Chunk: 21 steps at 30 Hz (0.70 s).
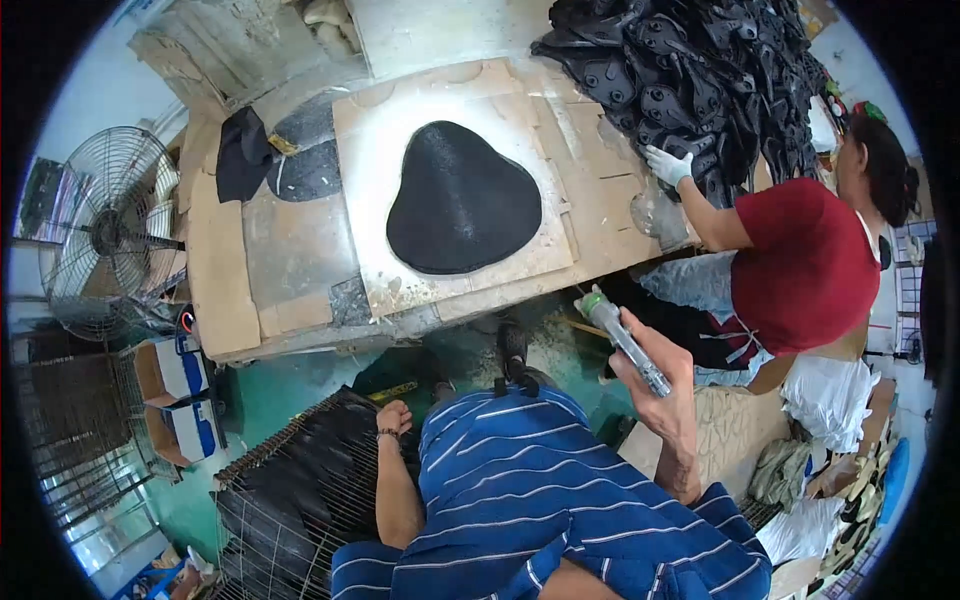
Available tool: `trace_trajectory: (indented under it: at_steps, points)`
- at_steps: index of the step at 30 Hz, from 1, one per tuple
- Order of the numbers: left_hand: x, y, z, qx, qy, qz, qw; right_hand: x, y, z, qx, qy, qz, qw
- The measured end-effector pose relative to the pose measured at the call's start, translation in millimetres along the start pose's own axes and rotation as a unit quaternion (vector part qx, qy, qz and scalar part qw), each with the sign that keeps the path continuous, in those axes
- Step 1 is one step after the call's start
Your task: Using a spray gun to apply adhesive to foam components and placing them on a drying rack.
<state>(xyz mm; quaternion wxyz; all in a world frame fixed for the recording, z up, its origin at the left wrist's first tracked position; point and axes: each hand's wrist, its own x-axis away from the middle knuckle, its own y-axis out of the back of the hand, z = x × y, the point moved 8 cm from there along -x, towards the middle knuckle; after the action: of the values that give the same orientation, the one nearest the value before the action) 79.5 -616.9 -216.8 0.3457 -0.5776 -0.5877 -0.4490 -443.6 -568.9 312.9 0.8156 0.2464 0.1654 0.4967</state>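
Note:
My right hand [655,372] is wrapped round a silver spray gun [622,342] with a green part at its front end. It holds the tool up beside the table's front edge, to the right of my body. My left hand [394,418] hangs low beside the wire rack [270,535], its fingers curled in and nothing showing in them. Ahead of me a rounded, three-lobed black pad [462,200] lies flat on a white-coated board [375,283]. Neither hand touches the pad.
Cardboard covers the worktable [222,300]. A co-worker in a red top [805,265] stands at the right, a gloved hand on a heap of black moulded parts [690,85]. A floor fan [110,232] stands left. Black sheets [330,470] lie on the rack.

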Motion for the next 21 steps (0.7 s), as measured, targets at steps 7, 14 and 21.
trace_trajectory:
  at_steps: [7,14,21]
  points:
    - [15.2,12.9,54.8,-0.092,0.09,-0.067,0.989,5.9,15.8,-17.1,0.0,-0.074,-0.026,0.997]
    - [3.9,13.9,41.2,-0.069,0.069,-0.03,0.995,16.0,16.2,-21.5,0.071,-0.103,0.02,0.992]
    - [-12.1,-10.0,-11.2,-0.008,0.017,0.016,1.0,-4.0,-39.3,13.8,-0.032,0.021,0.109,0.993]
